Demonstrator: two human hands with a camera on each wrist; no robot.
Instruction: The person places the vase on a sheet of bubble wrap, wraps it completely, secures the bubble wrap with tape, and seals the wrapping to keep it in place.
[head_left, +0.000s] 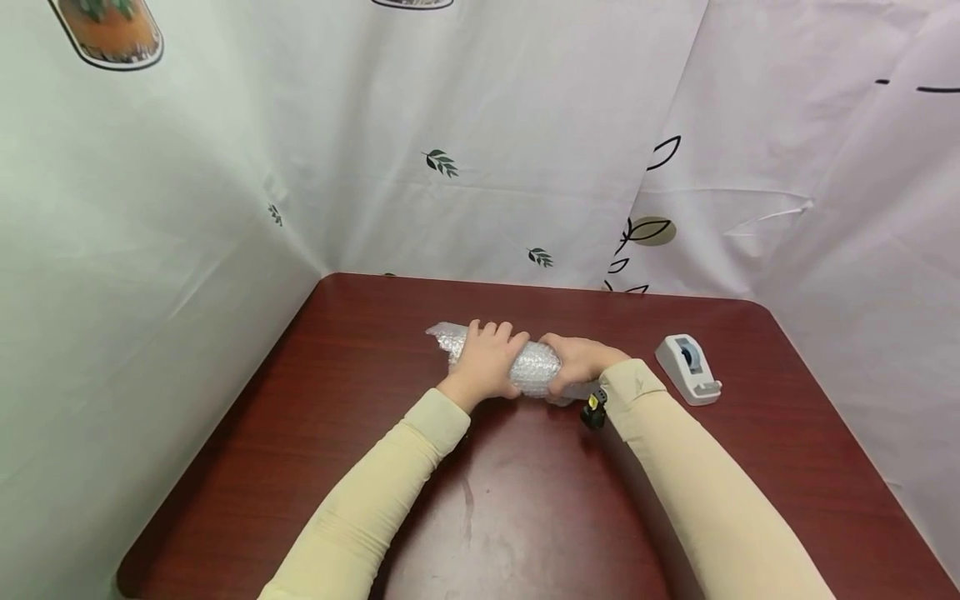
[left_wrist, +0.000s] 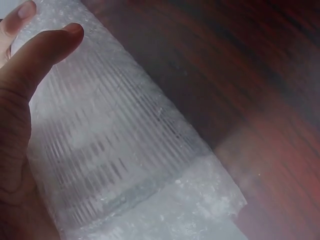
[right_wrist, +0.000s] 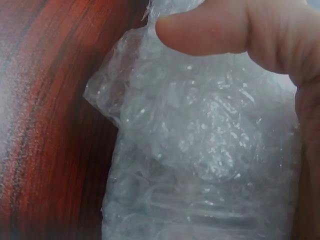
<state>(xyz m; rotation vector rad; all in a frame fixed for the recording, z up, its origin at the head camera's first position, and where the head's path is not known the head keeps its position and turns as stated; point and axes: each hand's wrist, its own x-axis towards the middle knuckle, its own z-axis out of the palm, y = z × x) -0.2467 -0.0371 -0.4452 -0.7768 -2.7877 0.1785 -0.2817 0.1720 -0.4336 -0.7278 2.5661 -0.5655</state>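
A bundle of bubble wrap point(head_left: 535, 367) lies across the middle of the table in the head view, rolled around a ribbed, clear-looking object point(left_wrist: 110, 145) that shows through it in the left wrist view. My left hand point(head_left: 487, 360) grips the roll from above near its left part, fingers over the far side and thumb on the near side. The right hand point(head_left: 581, 360) holds the roll's right end, its thumb point(right_wrist: 205, 30) pressing on the wrap in the right wrist view. A loose flap of wrap point(right_wrist: 112, 75) sticks out beside that thumb.
A white tape dispenser point(head_left: 688, 369) with a roll of tape stands on the table to the right of the right hand. The dark red wooden table point(head_left: 300, 400) has white printed cloth point(head_left: 487, 208) hanging behind it and along both sides.
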